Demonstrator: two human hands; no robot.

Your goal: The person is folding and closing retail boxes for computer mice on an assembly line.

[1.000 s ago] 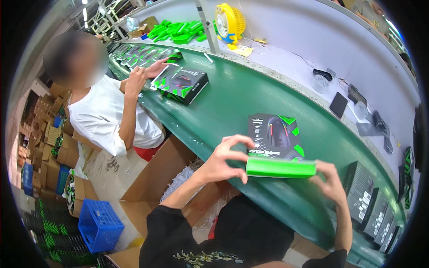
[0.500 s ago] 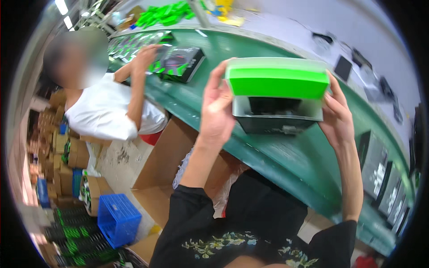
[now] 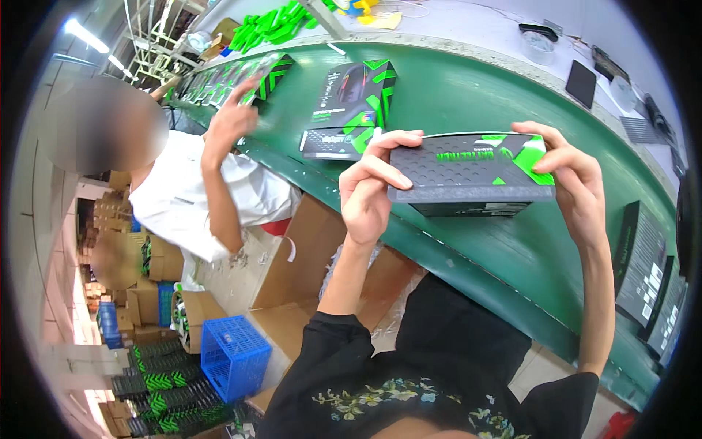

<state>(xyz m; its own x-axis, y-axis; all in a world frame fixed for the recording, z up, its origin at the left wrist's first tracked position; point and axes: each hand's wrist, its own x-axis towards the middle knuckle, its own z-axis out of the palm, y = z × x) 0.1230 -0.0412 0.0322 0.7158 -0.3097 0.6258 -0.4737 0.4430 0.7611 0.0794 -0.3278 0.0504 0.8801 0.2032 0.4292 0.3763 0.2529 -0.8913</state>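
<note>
Above the green work surface (image 3: 468, 95) I hold a black and green cardboard box (image 3: 472, 175) between both hands. Its end flap is down, and a dark patterned face with green accents is toward me. My left hand (image 3: 371, 192) grips the box's left end, thumb on the patterned face and fingers over the top edge. My right hand (image 3: 574, 175) is closed round the right end, with its thumb on the green corner. Beyond my left hand, a similar printed box (image 3: 347, 102) lies on the surface. The contents of my box are hidden.
To the left, a person in a white shirt (image 3: 194, 186) reaches over the surface near a row of boxes (image 3: 227, 84). Dark boxes (image 3: 643, 263) lie at the right. Below are an open carton (image 3: 303, 256) and a blue crate (image 3: 234, 358). Green pieces (image 3: 274, 25) are heaped behind.
The box's raised flap, with its bright green inside, has come down over the opening. The other printed box now lies closer to my left hand. The co-worker's hand is off it.
</note>
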